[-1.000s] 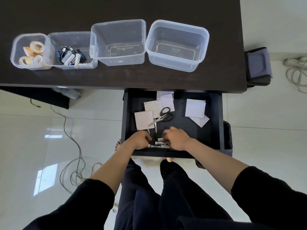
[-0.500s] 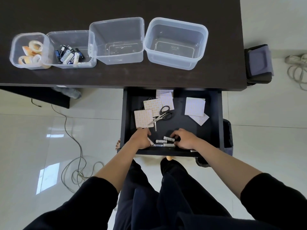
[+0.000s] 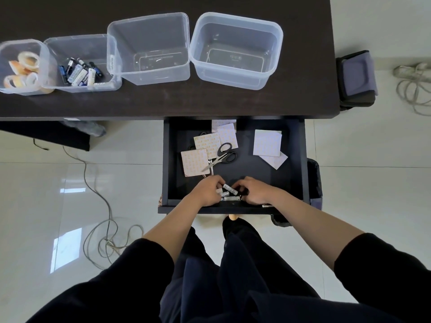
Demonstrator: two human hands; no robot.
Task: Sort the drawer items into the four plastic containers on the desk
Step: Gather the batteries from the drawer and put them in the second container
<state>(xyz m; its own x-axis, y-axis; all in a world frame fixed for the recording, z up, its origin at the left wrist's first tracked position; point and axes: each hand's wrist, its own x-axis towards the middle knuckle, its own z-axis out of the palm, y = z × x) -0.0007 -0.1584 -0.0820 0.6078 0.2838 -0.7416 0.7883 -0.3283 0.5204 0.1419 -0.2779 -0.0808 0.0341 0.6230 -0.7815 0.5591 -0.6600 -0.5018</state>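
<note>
**Both hands on batteries at front of open drawer**

Drawer [image 3: 300,159] pulled out under the dark desk [image 3: 163,106]. Left hand [image 3: 206,193] and right hand [image 3: 255,192] both inside it at the near edge, knuckles up, fingers curled in toward each other around a small cluster of loose batteries [image 3: 229,193]. Left fingertips pinch one battery that sits tilted on top of the pile; right fingers curl onto the right end of the pile, exact grip hidden by the hand.

Further back in the drawer: black-handled scissors [image 3: 220,157], blades partly open, lying over patterned paper squares [image 3: 194,162] on the left side. Pale paper squares [image 3: 267,143] at back right, one stacked over another, well apart from the hands.

On the desk, four clear plastic containers in a row, touching or nearly so. Far-left container [image 3: 5,89] holds tape rolls [image 3: 28,59]. Second container [image 3: 112,86] holds sorted batteries [image 3: 80,74]. Third container [image 3: 149,19] and fourth container [image 3: 238,18] hold nothing visible.

Floor: grey cable [image 3: 102,234] coiled at left, another cable [image 3: 412,89] at far right, dark bag [image 3: 356,78] beside the desk end.
</note>
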